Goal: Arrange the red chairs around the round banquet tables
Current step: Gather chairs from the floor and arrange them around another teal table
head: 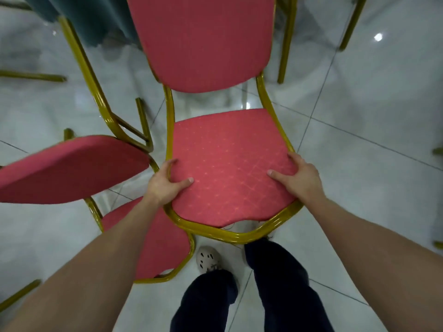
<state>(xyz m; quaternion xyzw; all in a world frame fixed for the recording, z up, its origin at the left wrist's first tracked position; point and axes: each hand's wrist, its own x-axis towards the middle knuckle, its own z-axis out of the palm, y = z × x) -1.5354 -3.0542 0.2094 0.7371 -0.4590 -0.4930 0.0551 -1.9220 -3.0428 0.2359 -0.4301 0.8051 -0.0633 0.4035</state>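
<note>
A red chair [227, 149] with a gold metal frame fills the middle of the head view, its backrest pointing away from me. My left hand [165, 183] grips the left edge of its seat, thumb on the cushion. My right hand [297, 178] grips the right edge the same way. A second red chair [72, 168] stands close on the left, its backrest beside my left forearm and its seat partly under the held chair's front corner. The teal cloth of a banquet table [96, 17] hangs at the top left.
Gold legs of other chairs [287, 44] stand at the top right, and more show at the left and right edges. The floor is glossy white tile [359, 116]. My two legs and a pale shoe [208, 259] are just below the held seat.
</note>
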